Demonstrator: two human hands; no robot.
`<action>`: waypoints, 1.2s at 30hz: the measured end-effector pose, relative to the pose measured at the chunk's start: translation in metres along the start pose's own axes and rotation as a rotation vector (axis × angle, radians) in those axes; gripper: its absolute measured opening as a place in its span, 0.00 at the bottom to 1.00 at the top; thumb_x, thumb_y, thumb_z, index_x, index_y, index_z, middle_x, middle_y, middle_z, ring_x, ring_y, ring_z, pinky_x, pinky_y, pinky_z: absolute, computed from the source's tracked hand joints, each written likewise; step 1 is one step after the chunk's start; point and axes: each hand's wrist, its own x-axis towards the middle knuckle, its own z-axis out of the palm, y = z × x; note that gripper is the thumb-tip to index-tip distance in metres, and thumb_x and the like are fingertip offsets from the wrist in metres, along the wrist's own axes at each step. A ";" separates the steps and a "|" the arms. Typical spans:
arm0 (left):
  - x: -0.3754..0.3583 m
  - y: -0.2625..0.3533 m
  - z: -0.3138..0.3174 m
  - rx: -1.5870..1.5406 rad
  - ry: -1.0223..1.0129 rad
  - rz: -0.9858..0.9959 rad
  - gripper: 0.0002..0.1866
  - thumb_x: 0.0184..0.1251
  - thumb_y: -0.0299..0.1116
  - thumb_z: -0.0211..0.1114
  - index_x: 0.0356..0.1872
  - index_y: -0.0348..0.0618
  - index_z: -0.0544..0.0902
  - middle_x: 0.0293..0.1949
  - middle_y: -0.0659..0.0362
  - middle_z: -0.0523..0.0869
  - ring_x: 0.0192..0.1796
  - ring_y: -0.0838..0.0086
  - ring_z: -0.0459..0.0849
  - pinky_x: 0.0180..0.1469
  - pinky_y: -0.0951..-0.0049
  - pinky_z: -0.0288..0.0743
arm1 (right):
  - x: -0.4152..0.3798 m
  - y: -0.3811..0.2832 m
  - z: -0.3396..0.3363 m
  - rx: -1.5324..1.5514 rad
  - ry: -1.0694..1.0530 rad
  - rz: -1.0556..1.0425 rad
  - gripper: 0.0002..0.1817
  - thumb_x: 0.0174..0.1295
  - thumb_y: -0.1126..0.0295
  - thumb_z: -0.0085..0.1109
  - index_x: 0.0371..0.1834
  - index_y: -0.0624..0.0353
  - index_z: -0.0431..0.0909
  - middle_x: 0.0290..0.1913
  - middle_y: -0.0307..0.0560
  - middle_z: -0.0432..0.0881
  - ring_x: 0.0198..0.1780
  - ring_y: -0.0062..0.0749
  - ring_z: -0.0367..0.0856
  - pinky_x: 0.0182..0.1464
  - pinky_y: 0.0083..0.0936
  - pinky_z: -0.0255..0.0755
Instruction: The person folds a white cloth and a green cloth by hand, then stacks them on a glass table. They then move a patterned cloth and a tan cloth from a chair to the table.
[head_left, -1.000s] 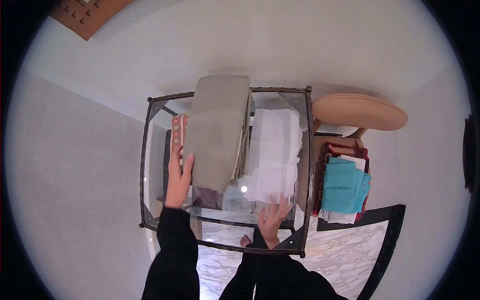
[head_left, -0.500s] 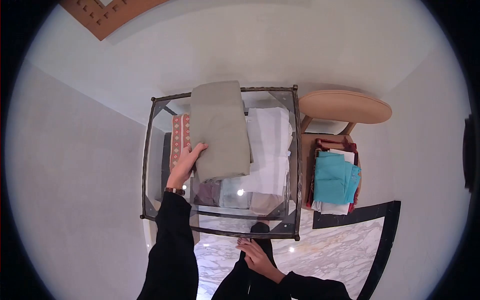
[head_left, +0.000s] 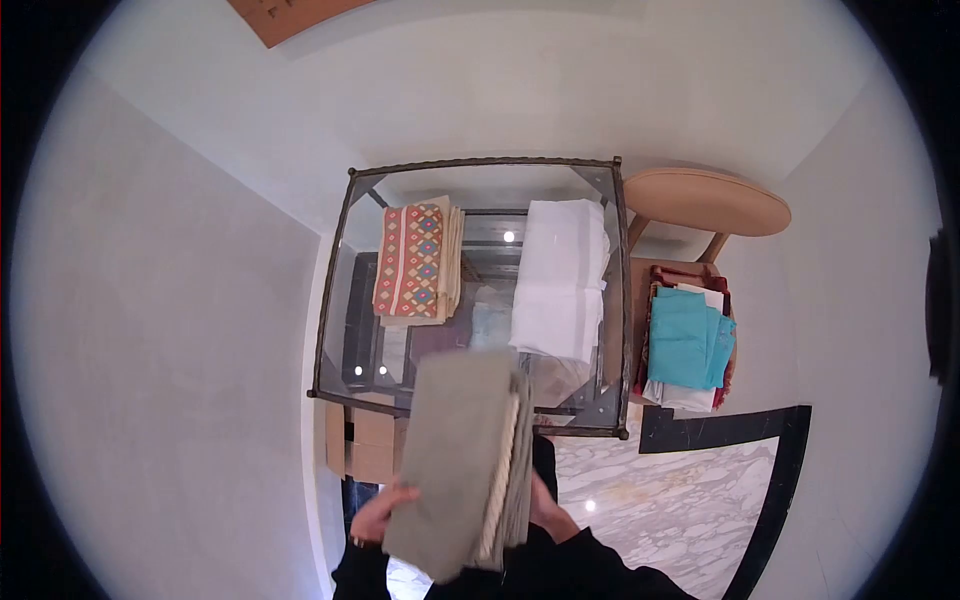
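A thick folded grey-green cloth (head_left: 450, 450), its layered edge facing right, is held up in front of my body between both hands. My left hand (head_left: 380, 512) grips its lower left side, thumb on top. My right hand (head_left: 548, 505) presses against its right side, with the fingers mostly hidden behind the fold. Beyond it, on the glass-topped table (head_left: 485, 163), lie a stack of folded patterned cloths (head_left: 412, 262) at the left and a folded white cloth (head_left: 562, 275) at the right.
To the right stands a chair (head_left: 708, 203) with folded turquoise cloth (head_left: 682, 335) and other fabrics on its seat. A cardboard box (head_left: 365, 440) sits below the table's left front corner. Walls close in at the left and back, and a marble floor (head_left: 690, 495) shows at the lower right.
The grey-green cloth has come off the table towards my body. My right hand has risen to its side, so both hands hold it. The patterned stack is now uncovered.
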 end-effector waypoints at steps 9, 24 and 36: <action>-0.036 -0.115 -0.048 0.220 -0.181 -0.145 0.41 0.63 0.29 0.69 0.73 0.35 0.56 0.67 0.52 0.70 0.66 0.68 0.71 0.67 0.69 0.66 | -0.057 0.037 0.024 -0.153 0.126 0.197 0.46 0.67 0.35 0.43 0.77 0.57 0.48 0.75 0.48 0.58 0.74 0.37 0.57 0.71 0.39 0.59; 0.143 -0.131 -0.079 -0.264 -0.248 0.062 0.33 0.74 0.45 0.59 0.74 0.51 0.58 0.69 0.57 0.68 0.70 0.70 0.66 0.70 0.64 0.61 | 0.108 -0.048 -0.051 -0.427 0.087 -0.114 0.27 0.67 0.60 0.59 0.66 0.59 0.67 0.61 0.47 0.74 0.60 0.31 0.75 0.61 0.30 0.72; 0.195 -0.103 -0.043 -0.725 -0.245 0.120 0.23 0.76 0.46 0.51 0.66 0.50 0.69 0.66 0.52 0.72 0.70 0.61 0.68 0.71 0.51 0.59 | 0.191 -0.179 0.029 -0.353 0.129 -0.211 0.26 0.63 0.53 0.61 0.56 0.61 0.75 0.46 0.45 0.81 0.44 0.28 0.82 0.43 0.25 0.78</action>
